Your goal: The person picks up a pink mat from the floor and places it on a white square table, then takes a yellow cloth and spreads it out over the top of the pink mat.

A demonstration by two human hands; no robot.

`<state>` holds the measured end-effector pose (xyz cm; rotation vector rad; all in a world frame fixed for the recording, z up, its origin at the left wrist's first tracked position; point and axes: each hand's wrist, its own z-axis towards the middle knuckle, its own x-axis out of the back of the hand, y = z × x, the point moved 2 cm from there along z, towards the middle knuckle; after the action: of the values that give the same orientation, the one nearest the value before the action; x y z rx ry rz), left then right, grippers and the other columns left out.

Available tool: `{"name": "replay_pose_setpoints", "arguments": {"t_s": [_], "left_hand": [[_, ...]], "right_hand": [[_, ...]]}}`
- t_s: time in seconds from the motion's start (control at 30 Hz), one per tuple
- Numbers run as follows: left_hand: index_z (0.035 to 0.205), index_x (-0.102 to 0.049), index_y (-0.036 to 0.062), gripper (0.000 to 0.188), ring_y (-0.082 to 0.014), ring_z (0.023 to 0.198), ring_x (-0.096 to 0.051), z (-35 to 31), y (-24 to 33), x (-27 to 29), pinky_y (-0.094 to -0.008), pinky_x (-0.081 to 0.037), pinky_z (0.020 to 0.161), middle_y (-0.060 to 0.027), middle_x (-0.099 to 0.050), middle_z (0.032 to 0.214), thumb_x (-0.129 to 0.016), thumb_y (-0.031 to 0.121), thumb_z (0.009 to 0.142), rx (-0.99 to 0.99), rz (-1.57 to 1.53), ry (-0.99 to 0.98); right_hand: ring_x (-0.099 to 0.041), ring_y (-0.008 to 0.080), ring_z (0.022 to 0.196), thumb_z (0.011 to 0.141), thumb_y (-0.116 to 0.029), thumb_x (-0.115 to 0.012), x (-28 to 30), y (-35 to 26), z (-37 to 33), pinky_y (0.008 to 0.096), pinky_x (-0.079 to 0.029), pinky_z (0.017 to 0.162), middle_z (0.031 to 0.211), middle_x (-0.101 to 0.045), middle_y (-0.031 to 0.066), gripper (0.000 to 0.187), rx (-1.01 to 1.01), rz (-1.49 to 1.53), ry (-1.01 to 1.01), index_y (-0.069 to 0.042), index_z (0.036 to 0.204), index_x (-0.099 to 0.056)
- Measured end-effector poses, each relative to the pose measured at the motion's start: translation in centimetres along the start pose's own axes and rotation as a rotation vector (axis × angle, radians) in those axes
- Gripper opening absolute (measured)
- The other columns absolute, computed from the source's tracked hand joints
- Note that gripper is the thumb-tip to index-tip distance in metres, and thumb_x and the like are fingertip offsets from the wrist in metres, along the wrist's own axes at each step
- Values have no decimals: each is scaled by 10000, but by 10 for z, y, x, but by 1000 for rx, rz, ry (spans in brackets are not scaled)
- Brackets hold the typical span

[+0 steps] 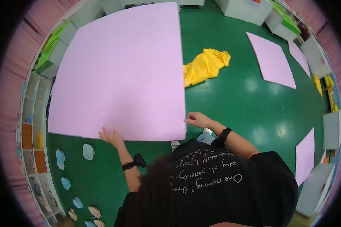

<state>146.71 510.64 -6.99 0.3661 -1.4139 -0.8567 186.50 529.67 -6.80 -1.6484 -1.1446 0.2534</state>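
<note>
A large pale pink foam mat (119, 75) fills the left and middle of the view. My left hand (113, 137) is at its near edge, fingers stretched and spread over the top surface; whether the thumb is underneath is hidden. At the mat's right edge, near its closest corner, my right hand (198, 119) is closed, with thumb and fingertips pinching the border. Past that right edge a crumpled yellow cloth (208, 64) lies on the floor, its left end covered by the mat.
Smaller pink mats (272, 60) lie on the green floor (231, 109) at the right, one near a white cabinet (317, 189). Several round blue and beige stools (88, 151) stand at lower left. Open shelves (32, 109) line the left wall; white-and-green cabinets (53, 51) stand farther back.
</note>
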Motion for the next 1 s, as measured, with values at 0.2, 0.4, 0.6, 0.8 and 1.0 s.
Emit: {"name": "replay_pose_setpoints", "arguments": {"t_s": [0.2,0.4,0.6,0.8,1.0], "left_hand": [[1150,-549,76,384,-345,1345,-225,-117,165,-32,-446,-223,1078,-125,-378,1363,-514,-42,786,-613,-261,-414],[1079,-567,69,320,-338,1288,-302,-212,291,-90,-440,-252,1065,-123,-439,1281,-508,-35,782,-923,-311,-720],[1059,-589,92,297,-325,1257,-334,-298,345,-184,-427,-269,1055,-105,-466,1247,-523,-5,786,-896,-383,-909],[1072,-585,70,275,-324,1155,-441,-318,335,-289,-398,-343,1004,-138,-535,1161,-510,55,808,-830,-174,-1260],[1089,-576,14,290,-275,1032,-562,-317,339,-362,-352,-440,903,-151,-594,1104,-490,53,815,-639,-141,-1446]], "right_hand": [[-626,264,845,885,-340,-573,91,69,-51,371,-491,748,912,-654,143,332,32,-320,-72,-26,991,-599],[-628,292,863,860,-310,-592,201,168,-112,375,-496,762,928,-658,157,324,-158,-65,317,-8,977,-603],[-621,174,780,894,-254,-573,305,270,-168,311,-497,695,867,-640,85,267,-227,43,491,-7,994,-574],[-614,147,761,910,-240,-543,347,301,-189,280,-472,642,874,-638,65,254,-324,236,538,-3,1003,-548],[-623,170,724,900,-212,-551,372,312,-157,284,-494,662,861,-641,109,273,-353,344,498,42,999,-553]]}}
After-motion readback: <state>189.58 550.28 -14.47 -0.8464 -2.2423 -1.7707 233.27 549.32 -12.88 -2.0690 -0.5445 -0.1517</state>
